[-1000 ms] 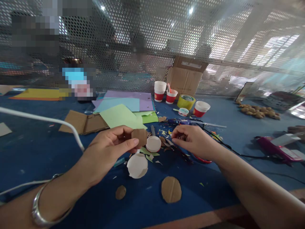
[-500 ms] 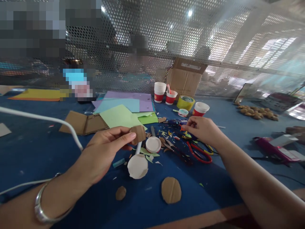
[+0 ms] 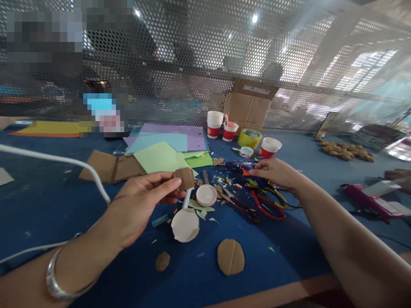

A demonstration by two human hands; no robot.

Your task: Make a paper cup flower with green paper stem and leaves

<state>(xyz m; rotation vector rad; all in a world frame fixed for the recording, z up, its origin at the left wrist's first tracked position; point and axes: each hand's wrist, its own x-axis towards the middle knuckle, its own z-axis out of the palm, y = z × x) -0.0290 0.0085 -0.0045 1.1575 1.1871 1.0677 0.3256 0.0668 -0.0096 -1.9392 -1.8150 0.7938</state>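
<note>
Evidently, in the head view, your left hand (image 3: pixel 141 202) has its thumb and fingers closed on a cardboard piece (image 3: pixel 185 179), held near the middle of the frame, raised off the table (image 3: pixel 135 278). You pinch it by the near edge, which probably leaves most of its face uncovered while keeping it steady. Right of centre, your right hand (image 3: pixel 272 172) is half curled, thumb and fingertips at the orange part of what looks like a glue gun (image 3: pixel 236 165); the palm is turned away, so whether you have a firm hold cannot be told. It comes in from the side, perhaps because the gun lies with that orange part towards you. Just below your wrist lie a red handle (image 3: pixel 260 208) and dark scissors (image 3: pixel 241 208), likely left there to be within reach. Between your hands, a white lid (image 3: pixel 206 194) sits by the scraps (image 3: pixel 226 179), and below it a white disc (image 3: pixel 185 225) touches or overlaps a white stick (image 3: pixel 188 199). At the lower middle, a large disc (image 3: pixel 231 256) and a small disc (image 3: pixel 162 261) of cardboard lie flat and well apart, which seems to make either easy to pick up.
</note>
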